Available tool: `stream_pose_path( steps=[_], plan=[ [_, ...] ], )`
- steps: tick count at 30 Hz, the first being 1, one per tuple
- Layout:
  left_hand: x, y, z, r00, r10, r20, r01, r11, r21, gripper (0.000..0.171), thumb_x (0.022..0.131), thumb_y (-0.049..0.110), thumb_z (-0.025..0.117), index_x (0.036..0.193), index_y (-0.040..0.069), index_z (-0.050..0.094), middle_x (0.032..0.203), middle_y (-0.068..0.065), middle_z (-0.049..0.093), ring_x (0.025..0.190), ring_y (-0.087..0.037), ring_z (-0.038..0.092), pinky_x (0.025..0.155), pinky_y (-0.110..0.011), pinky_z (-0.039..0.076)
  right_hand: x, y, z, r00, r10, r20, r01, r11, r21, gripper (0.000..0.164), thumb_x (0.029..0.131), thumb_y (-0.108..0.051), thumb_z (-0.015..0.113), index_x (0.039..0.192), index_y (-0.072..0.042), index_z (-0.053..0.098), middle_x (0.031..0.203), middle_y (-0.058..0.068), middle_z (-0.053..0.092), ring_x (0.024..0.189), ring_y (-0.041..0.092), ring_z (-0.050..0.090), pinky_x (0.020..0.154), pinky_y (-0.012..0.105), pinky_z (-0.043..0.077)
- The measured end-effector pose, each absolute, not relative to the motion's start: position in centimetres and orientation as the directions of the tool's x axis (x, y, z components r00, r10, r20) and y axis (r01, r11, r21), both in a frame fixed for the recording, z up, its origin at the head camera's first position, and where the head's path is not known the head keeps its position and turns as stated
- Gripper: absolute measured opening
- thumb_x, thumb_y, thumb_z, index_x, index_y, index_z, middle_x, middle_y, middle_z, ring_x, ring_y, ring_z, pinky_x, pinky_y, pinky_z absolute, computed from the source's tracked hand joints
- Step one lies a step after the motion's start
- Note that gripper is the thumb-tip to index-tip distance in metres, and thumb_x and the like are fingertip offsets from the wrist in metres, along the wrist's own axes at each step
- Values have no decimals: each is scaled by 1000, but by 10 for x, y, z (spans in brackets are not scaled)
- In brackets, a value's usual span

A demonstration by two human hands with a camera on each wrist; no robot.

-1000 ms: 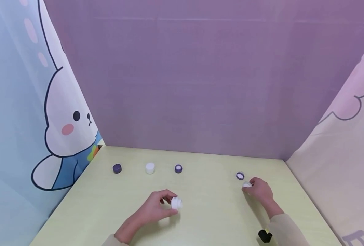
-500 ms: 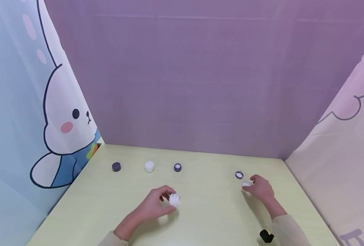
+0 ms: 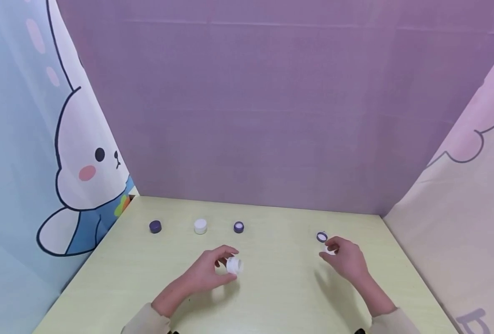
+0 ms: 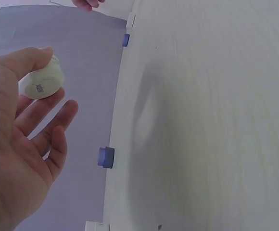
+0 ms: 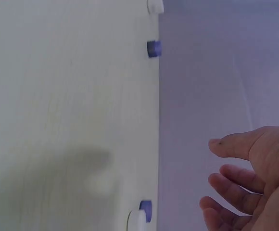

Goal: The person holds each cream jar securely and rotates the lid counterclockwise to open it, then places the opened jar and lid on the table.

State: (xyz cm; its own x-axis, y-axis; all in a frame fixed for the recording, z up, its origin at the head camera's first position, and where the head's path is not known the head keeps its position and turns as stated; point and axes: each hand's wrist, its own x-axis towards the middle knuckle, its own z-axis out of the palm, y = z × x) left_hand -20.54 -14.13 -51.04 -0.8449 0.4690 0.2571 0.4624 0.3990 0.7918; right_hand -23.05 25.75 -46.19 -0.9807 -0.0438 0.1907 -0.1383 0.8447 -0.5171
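My left hand (image 3: 208, 271) pinches a small white jar (image 3: 233, 266) between thumb and fingertips, held above the table on its side. The jar's uncovered neck points right; its base, with a small printed label, faces the left wrist camera, where the jar (image 4: 45, 82) sits under the thumb. My right hand (image 3: 346, 260) hovers with thumb and fingers parted and nothing between them, as the right wrist view shows. Just beyond its fingertips lies a white lid (image 3: 329, 250), partly hidden by them. Beside that lid is a purple-rimmed lid (image 3: 322, 236), white inside.
Along the back of the pale yellow table (image 3: 280, 287) stand a dark purple capped jar (image 3: 155, 227), a white capped jar (image 3: 200, 226) and a purple jar (image 3: 238, 227) with a white top. A purple cloth (image 3: 263, 116) hangs behind, with printed curtains at both sides.
My right hand has let go of the white lid, leaving it on the table, and has risen a little to the left. The left hand, still holding the jar, has shifted slightly left and up.
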Motion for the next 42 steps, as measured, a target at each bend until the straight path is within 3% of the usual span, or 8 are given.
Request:
stream_pose_path(
  steps=[6, 12, 17, 27, 35, 42],
  plan=[
    [-208, -143, -511, -842, 476, 255, 476, 432, 766, 44, 80, 22, 79, 121, 16, 63, 97, 16, 64, 88, -8, 59, 73, -30, 48, -220, 233, -458, -977, -77, 197, -178, 806, -565, 23, 79, -18, 80, 97, -7, 70, 88, 2, 69, 82, 20, 62, 74, 37, 49],
    [-210, -143, -512, -839, 479, 259, 474, 411, 779, 42, 79, 15, 80, 115, 23, 59, 98, 16, 63, 90, -10, 58, 75, -31, 48, -211, 209, -452, -973, -111, 200, -212, 773, -598, 21, 77, -15, 81, 93, -11, 70, 85, -2, 68, 82, 20, 62, 74, 36, 50],
    [-211, -145, -513, -849, 472, 236, 448, 408, 795, 42, 79, 15, 80, 112, 23, 55, 99, 15, 64, 93, -10, 59, 75, -31, 46, -205, 192, -452, -973, -141, 182, -225, 740, -633, 20, 76, -15, 83, 91, -14, 69, 83, -5, 67, 80, 17, 62, 73, 33, 51],
    [-217, -146, -516, -876, 372, 306, 465, 483, 742, 43, 72, 25, 86, 108, 26, 63, 101, 16, 58, 99, -16, 55, 79, -37, 46, -197, 174, -454, -971, -175, 163, -239, 695, -678, 26, 73, -12, 85, 94, -14, 68, 83, -7, 67, 81, 16, 63, 73, 32, 51],
    [-228, -148, -515, -889, 327, 321, 451, 506, 735, 40, 74, 21, 85, 109, 21, 65, 101, 12, 59, 96, -14, 55, 76, -35, 45, -195, 172, -458, -974, -184, 136, -227, 697, -680, 24, 75, -15, 84, 93, -15, 68, 86, -5, 68, 85, 21, 64, 78, 36, 51],
    [-241, -149, -519, -897, 329, 296, 432, 506, 747, 39, 74, 15, 85, 108, 13, 66, 103, 5, 61, 98, -17, 57, 84, -44, 49, -193, 171, -464, -976, -182, 119, -214, 719, -661, 26, 77, -18, 82, 99, -13, 69, 94, -3, 67, 95, 24, 62, 83, 39, 49]
  ],
)
